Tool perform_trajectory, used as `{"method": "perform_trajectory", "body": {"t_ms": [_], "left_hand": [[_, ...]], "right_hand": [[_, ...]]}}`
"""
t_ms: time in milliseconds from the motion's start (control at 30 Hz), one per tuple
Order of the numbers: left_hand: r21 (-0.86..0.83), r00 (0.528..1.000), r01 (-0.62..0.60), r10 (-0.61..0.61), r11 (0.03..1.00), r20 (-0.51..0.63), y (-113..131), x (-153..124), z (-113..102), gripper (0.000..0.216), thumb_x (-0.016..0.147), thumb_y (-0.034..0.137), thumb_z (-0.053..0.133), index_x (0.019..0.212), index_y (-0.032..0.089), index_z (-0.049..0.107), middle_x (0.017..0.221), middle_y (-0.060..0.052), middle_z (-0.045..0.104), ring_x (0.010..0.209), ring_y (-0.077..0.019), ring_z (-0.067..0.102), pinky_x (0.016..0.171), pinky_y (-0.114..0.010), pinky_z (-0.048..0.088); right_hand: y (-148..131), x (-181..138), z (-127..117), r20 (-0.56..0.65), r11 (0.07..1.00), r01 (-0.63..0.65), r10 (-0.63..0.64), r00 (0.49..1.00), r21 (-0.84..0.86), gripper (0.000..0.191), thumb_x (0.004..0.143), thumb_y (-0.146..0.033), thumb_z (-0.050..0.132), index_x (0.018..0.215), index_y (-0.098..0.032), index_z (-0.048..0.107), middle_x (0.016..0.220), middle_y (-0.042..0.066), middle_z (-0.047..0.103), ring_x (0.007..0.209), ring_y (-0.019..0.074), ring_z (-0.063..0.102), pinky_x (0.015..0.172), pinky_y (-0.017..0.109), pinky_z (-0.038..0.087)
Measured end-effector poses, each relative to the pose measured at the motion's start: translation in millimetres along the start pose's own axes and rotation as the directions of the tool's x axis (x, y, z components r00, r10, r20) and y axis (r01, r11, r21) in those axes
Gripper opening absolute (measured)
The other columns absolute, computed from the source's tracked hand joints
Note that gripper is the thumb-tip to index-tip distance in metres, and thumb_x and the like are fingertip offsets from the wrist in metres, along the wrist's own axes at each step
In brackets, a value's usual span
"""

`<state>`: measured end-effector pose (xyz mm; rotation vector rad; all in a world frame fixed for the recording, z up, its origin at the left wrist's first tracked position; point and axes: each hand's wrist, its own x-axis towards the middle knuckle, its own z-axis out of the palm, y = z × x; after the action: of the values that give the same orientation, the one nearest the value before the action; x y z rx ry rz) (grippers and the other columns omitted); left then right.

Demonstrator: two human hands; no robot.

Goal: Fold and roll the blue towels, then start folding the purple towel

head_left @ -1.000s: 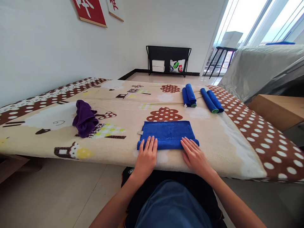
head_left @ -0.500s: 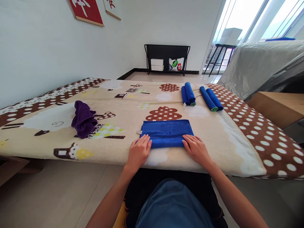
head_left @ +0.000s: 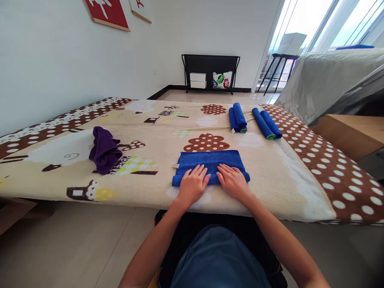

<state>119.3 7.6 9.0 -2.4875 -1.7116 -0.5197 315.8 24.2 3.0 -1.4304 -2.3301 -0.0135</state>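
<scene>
A blue towel [head_left: 210, 159], folded into a flat strip, lies near the front edge of the patterned blanket [head_left: 156, 136]. My left hand [head_left: 193, 185] rests flat on its near middle, fingers stretched out. Close beside it, my right hand [head_left: 232, 182] also lies flat on the towel with its fingers apart. Both hands press down near the towel's centre, almost side by side.
A crumpled purple cloth [head_left: 105, 150] sits to the left. Two pairs of rolled blue towels [head_left: 238, 117] [head_left: 267, 124] lie at the back right. A black rack [head_left: 210, 74] stands by the far wall, and a wooden surface [head_left: 351, 134] is to the right.
My hands have come together from the towel's two ends to its middle. The towel's near edge looks thicker than one second ago.
</scene>
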Motion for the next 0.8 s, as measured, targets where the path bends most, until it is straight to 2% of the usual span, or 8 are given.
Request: {"method": "perform_trajectory", "body": {"t_ms": [133,233,333,433,500,600,700,800], "left_hand": [[0.071,0.987,0.162,-0.160,0.984,-0.031,-38.8,-16.4,-9.9,0.047,0.103,0.037,0.033,0.136,0.018,0.059,0.146,-0.011,0.054,0.137,-0.0276,0.049,0.111,-0.050,0.040],[0.117,0.978,0.207,-0.200,0.971,-0.063,-44.6,-24.1,-17.6,0.046,0.102,0.034,0.033,0.131,0.014,0.063,0.139,-0.016,0.059,0.134,-0.0311,0.052,0.114,-0.060,0.032],[0.111,0.985,0.161,-0.153,0.981,-0.077,-23.5,-17.1,-18.4,0.045,0.102,0.030,0.032,0.128,0.013,0.064,0.136,-0.017,0.062,0.133,-0.0310,0.053,0.115,-0.060,0.029],[-0.001,0.999,-0.019,0.019,1.000,0.036,3.6,1.6,-11.3,0.045,0.101,0.027,0.033,0.136,0.017,0.059,0.143,-0.011,0.057,0.136,-0.0233,0.051,0.112,-0.047,0.039],[-0.056,0.992,-0.059,0.065,0.997,0.105,11.5,15.4,-5.3,0.045,0.101,0.028,0.033,0.139,0.018,0.056,0.146,-0.009,0.054,0.138,-0.0210,0.049,0.111,-0.044,0.041],[-0.050,0.988,0.061,-0.053,0.997,0.146,-0.4,29.2,-0.4,0.046,0.102,0.035,0.034,0.140,0.018,0.055,0.150,-0.009,0.049,0.141,-0.0231,0.045,0.113,-0.049,0.038],[-0.010,0.967,0.215,-0.212,0.977,0.140,-29.8,29.6,-1.5,0.048,0.101,0.036,0.036,0.141,0.016,0.053,0.153,-0.011,0.045,0.143,-0.0249,0.041,0.115,-0.051,0.035],[0.015,0.955,0.278,-0.278,0.961,0.106,-54.3,19.9,-5.4,0.047,0.100,0.032,0.038,0.141,0.013,0.053,0.152,-0.013,0.045,0.142,-0.0254,0.043,0.115,-0.050,0.036]], "right_hand": [[45.1,-11.8,-2.5,-0.040,0.989,-0.133,0.131,0.991,-0.058,0.044,0.104,-0.032,0.033,0.134,-0.015,0.060,0.143,0.010,0.056,0.137,0.0224,0.049,0.112,0.044,0.037],[54.9,-19.6,-7.0,-0.058,0.982,-0.163,0.158,0.986,-0.094,0.043,0.103,-0.028,0.033,0.132,-0.012,0.061,0.141,0.013,0.057,0.135,0.0252,0.050,0.115,0.050,0.032],[35.4,-16.6,-8.1,-0.066,0.991,-0.109,0.105,0.992,-0.075,0.042,0.101,-0.027,0.035,0.129,-0.013,0.063,0.138,0.014,0.059,0.136,0.0257,0.050,0.118,0.053,0.026],[5.6,-3.2,-3.6,0.026,0.999,0.021,-0.022,0.999,0.035,0.042,0.099,-0.023,0.036,0.132,-0.017,0.062,0.139,0.010,0.059,0.136,0.0209,0.049,0.117,0.047,0.031],[-6.4,9.1,0.6,0.093,0.996,0.041,-0.048,0.994,0.077,0.044,0.098,-0.021,0.037,0.135,-0.018,0.060,0.141,0.009,0.057,0.137,0.0195,0.049,0.116,0.045,0.034],[-1.4,26.6,3.6,0.168,0.996,-0.045,0.032,0.985,0.076,0.044,0.098,-0.022,0.038,0.137,-0.018,0.059,0.145,0.009,0.053,0.139,0.0198,0.046,0.116,0.044,0.036],[24.6,36.6,1.7,0.194,0.986,-0.153,0.139,0.971,0.063,0.045,0.098,-0.021,0.036,0.136,-0.016,0.059,0.147,0.010,0.051,0.140,0.0213,0.044,0.116,0.043,0.036],[52.0,36.3,-1.6,0.179,0.971,-0.232,0.219,0.959,0.053,0.046,0.098,-0.019,0.034,0.135,-0.013,0.060,0.146,0.012,0.051,0.139,0.0234,0.046,0.115,0.044,0.038]]}}
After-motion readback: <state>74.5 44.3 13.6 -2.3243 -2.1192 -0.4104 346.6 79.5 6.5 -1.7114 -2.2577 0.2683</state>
